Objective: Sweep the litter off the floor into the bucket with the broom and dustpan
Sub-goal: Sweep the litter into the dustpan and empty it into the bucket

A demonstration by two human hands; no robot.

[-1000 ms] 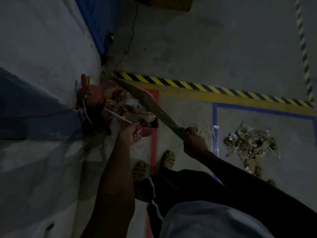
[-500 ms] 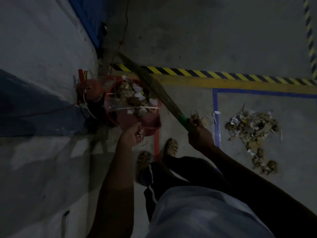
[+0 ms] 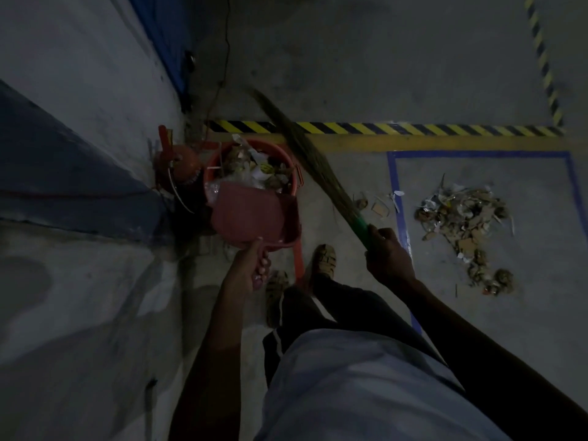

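Your left grip clenched round the red dustpan handle, pan tipped over the bucket just beyond it (already full), right grip grasping the broom, litter pile to its right

A dim grey concrete floor. A black-and-yellow striped tape line runs across it, with a yellow band just nearer. To the right, a blue outline frames a litter pile of paper and cardboard scraps; a few scraps lie just left of the blue line. At the left a red bucket full of litter stands beside a red extinguisher by the wall. Two sandalled feet stand near, astride a red line.
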